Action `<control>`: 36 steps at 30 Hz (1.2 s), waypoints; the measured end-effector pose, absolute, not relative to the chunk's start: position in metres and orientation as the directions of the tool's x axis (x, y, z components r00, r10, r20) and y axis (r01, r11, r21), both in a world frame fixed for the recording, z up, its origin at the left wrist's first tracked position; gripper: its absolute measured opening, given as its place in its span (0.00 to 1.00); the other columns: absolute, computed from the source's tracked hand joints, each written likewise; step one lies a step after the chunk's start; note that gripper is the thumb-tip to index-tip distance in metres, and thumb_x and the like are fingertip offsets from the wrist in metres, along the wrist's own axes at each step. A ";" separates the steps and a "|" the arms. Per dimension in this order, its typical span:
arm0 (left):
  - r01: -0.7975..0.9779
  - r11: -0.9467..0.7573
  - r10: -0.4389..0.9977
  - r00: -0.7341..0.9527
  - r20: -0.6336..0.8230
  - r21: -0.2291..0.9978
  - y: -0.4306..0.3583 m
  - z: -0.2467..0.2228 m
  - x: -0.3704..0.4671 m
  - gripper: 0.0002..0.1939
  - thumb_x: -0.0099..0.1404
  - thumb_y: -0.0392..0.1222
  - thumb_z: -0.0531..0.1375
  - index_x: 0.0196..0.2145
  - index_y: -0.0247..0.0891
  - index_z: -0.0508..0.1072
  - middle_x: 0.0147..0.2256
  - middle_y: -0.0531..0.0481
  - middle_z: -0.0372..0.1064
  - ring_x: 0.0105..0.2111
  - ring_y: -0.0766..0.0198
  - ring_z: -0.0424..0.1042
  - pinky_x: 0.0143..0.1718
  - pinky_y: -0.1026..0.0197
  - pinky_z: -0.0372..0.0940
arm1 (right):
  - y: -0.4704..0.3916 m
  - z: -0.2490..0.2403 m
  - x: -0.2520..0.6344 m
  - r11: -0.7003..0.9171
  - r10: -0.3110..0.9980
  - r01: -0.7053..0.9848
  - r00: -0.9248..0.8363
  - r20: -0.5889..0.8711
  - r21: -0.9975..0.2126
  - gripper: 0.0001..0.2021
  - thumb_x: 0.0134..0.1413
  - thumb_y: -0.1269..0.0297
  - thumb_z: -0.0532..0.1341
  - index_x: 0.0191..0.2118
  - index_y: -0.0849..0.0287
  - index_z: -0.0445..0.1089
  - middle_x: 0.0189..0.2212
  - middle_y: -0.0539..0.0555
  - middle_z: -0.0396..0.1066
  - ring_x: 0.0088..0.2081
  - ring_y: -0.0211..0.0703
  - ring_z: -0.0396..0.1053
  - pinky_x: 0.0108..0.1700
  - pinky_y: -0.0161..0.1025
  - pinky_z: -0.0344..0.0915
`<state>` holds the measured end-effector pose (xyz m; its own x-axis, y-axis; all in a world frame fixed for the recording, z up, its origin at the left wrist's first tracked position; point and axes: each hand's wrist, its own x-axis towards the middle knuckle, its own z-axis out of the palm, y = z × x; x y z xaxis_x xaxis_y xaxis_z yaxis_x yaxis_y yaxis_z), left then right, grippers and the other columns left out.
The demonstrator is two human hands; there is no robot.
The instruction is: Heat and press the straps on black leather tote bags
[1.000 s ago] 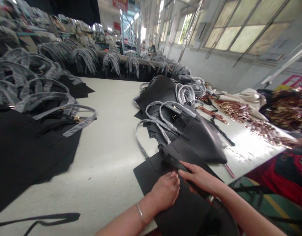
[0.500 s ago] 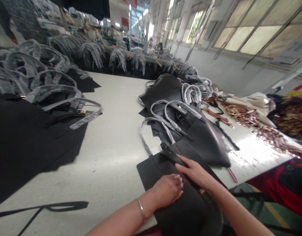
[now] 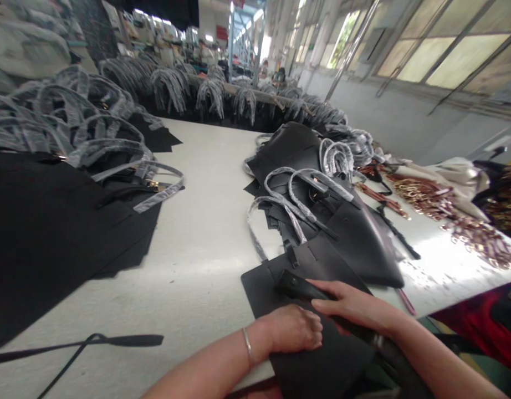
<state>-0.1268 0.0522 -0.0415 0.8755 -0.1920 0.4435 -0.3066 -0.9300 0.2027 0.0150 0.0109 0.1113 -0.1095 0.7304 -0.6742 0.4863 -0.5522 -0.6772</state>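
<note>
Right hand (image 3: 347, 306) wraps a long, black, bar-shaped piece (image 3: 301, 287) at lower centre; its axis slants upper-left to lower-right over a flat, black, leather-like bag (image 3: 307, 371). Left hand (image 3: 295, 328), fingers curled, sits just left; can't tell its grip.

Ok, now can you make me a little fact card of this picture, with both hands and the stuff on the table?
Left hand: curled over the black panel; can't tell if it grips anything
Right hand: holding a long black piece
Left wrist: silver-coloured bracelet
Table: pale
Table, left side: black sheets and plastic-wrapped loops
Table, near left: loose black strap
Table, far right: brown straps with gold-coloured parts
</note>
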 end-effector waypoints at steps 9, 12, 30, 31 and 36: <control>-0.260 -0.934 -0.153 0.911 0.382 0.245 0.054 -0.038 -0.125 0.13 0.68 0.40 0.55 0.24 0.37 0.68 0.30 0.53 0.72 0.31 0.64 0.71 0.32 0.60 0.62 | 0.015 0.117 0.020 -0.486 0.713 0.554 -0.194 -0.673 -0.675 0.29 0.56 0.56 0.61 0.62 0.52 0.60 0.30 0.49 0.73 0.20 0.32 0.64 0.21 0.28 0.59; -0.275 -0.930 -0.171 0.911 0.376 0.244 0.053 -0.040 -0.123 0.13 0.68 0.39 0.55 0.25 0.37 0.69 0.31 0.52 0.73 0.34 0.64 0.71 0.35 0.60 0.63 | 0.018 0.117 0.013 -0.496 0.710 0.560 -0.179 -0.681 -0.664 0.29 0.55 0.55 0.61 0.62 0.53 0.60 0.29 0.50 0.74 0.20 0.35 0.65 0.22 0.30 0.61; 0.099 -0.890 0.198 0.963 0.181 0.445 0.095 0.000 -0.198 0.15 0.65 0.54 0.56 0.39 0.40 0.71 0.37 0.48 0.71 0.37 0.60 0.71 0.40 0.59 0.65 | -0.016 0.095 0.062 -0.668 0.717 0.111 0.358 -0.597 -0.736 0.26 0.57 0.50 0.59 0.59 0.52 0.57 0.23 0.44 0.64 0.17 0.33 0.64 0.18 0.30 0.61; 0.160 -0.886 0.257 0.950 0.175 0.435 0.095 0.001 -0.199 0.18 0.65 0.55 0.56 0.43 0.40 0.70 0.41 0.47 0.71 0.40 0.57 0.70 0.43 0.56 0.65 | -0.016 0.092 0.065 -0.675 0.711 0.098 0.352 -0.609 -0.731 0.24 0.57 0.50 0.59 0.57 0.52 0.59 0.23 0.44 0.63 0.17 0.33 0.64 0.18 0.30 0.61; 0.213 -0.900 0.309 0.927 0.211 0.380 0.095 -0.004 -0.193 0.28 0.62 0.60 0.56 0.55 0.45 0.65 0.62 0.41 0.53 0.60 0.46 0.54 0.62 0.38 0.43 | 0.004 0.091 0.064 -0.697 0.699 0.094 0.311 -0.644 -0.711 0.23 0.55 0.49 0.60 0.53 0.52 0.62 0.24 0.45 0.65 0.18 0.33 0.65 0.19 0.30 0.62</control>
<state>-0.1928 0.0952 -0.0040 0.9274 0.3089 0.2111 0.2133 -0.9000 0.3800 0.0635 0.0042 0.0911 0.3109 0.6992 -0.6438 0.0938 -0.6966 -0.7113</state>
